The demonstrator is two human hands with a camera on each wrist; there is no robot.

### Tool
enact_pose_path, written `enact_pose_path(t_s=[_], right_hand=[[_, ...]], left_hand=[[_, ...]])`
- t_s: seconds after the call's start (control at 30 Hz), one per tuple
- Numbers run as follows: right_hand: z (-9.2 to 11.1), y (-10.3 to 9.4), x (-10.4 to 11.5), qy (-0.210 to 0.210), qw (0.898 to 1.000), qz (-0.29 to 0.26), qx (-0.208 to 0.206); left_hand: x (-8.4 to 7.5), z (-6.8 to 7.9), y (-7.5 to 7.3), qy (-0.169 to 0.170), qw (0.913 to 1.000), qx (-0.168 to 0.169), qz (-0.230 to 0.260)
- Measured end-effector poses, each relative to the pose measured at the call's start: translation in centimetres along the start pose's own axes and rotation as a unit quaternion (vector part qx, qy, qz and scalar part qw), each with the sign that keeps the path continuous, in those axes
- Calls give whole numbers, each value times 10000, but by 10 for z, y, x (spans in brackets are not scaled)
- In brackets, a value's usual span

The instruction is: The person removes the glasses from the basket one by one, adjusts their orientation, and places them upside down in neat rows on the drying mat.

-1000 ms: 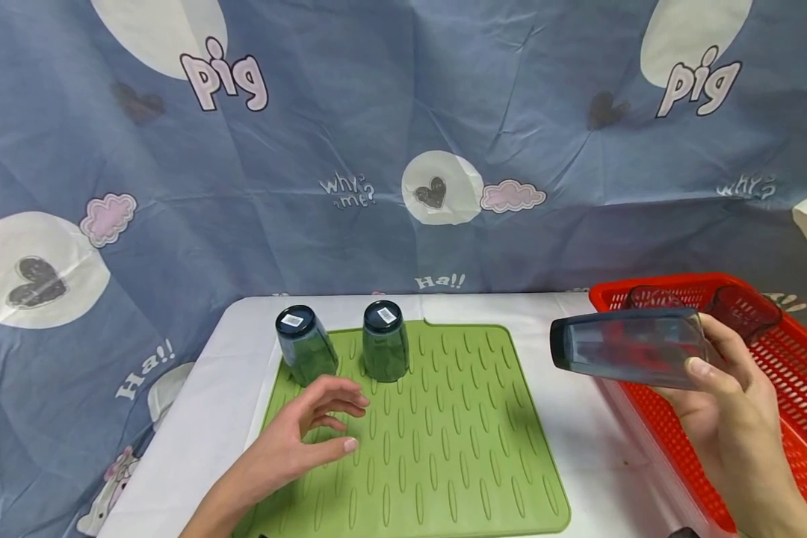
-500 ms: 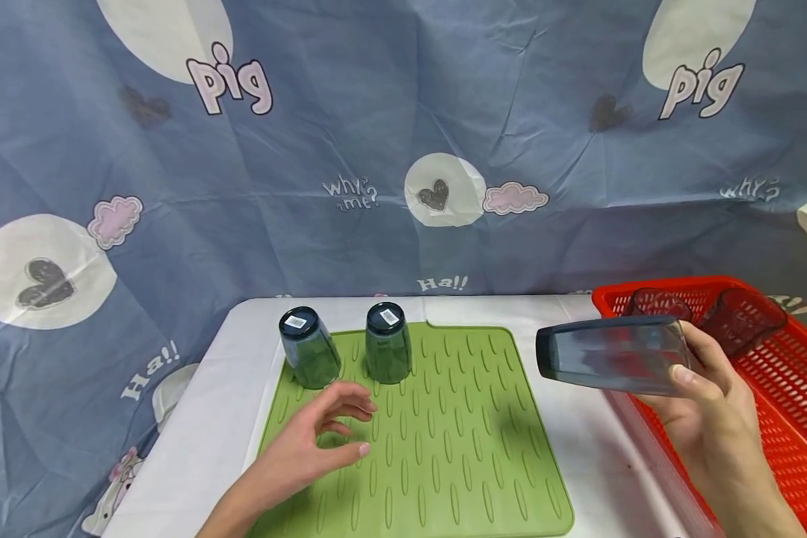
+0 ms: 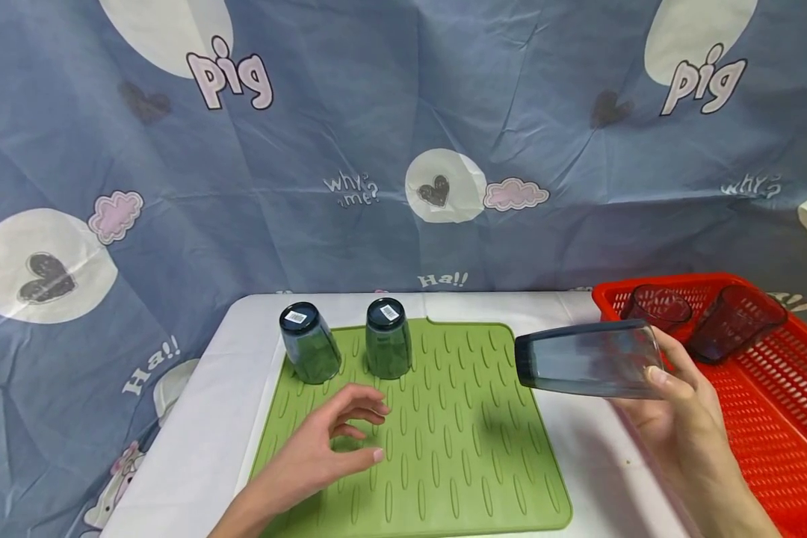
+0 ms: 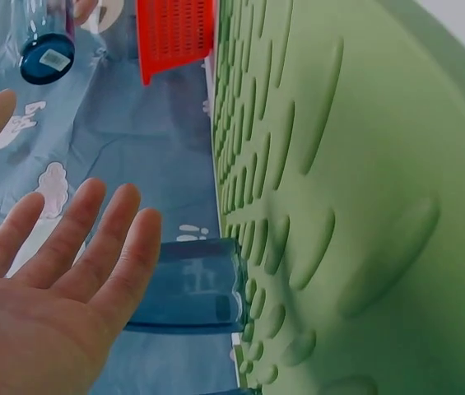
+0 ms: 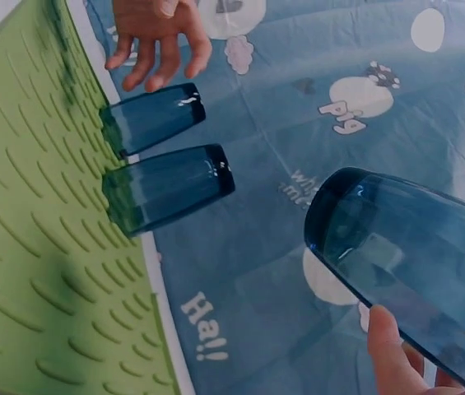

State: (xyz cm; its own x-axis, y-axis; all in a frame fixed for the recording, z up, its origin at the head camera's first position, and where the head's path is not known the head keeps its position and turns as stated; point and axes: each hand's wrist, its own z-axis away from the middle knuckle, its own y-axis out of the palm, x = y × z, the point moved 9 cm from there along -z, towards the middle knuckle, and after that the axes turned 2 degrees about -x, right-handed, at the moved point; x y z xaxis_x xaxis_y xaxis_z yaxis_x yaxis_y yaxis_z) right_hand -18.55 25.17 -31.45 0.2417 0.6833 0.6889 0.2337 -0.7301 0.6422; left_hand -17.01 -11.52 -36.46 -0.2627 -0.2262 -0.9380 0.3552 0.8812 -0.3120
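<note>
My right hand (image 3: 682,407) grips a blue drinking glass (image 3: 588,360) near its rim. The glass lies sideways in the air, its dark base pointing left over the right edge of a green ribbed drying mat (image 3: 457,448). My left hand (image 3: 326,452) hovers over the mat's left part, fingers loosely bent and nothing in them. Beyond it, two more blue glasses stand upside down at the mat's far left: one glass (image 3: 309,344) at the corner, another glass (image 3: 388,340) to its right. Both have a white label on the base. In the right wrist view, the held glass (image 5: 413,247) is large.
At the right stands a red perforated basket (image 3: 780,448) with two clear glasses inside, one glass (image 3: 655,308) at the back and a tilted glass (image 3: 736,321). A white cloth (image 3: 181,448) covers the table. Behind hangs a blue printed curtain (image 3: 350,97).
My right hand has carried the glass left, away from the basket to the mat's right edge. My left hand has shifted slightly right. The two upside-down glasses have stayed in place.
</note>
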Motion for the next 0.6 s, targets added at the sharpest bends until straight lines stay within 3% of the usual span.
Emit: enact_pose_path(t_s=[0.17,0.4,0.6], right_hand=[[2,7,-6,45,9998,159,118],[3,11,-15,120,9993,200,282],[6,13,-22,212,9987,417,182]], left_hand=[[-2,0,3,72,9998,-88,170],[-4,-2,4,-73,9988,-276,409],[-5,-2,3,-208,9972,-449,558]])
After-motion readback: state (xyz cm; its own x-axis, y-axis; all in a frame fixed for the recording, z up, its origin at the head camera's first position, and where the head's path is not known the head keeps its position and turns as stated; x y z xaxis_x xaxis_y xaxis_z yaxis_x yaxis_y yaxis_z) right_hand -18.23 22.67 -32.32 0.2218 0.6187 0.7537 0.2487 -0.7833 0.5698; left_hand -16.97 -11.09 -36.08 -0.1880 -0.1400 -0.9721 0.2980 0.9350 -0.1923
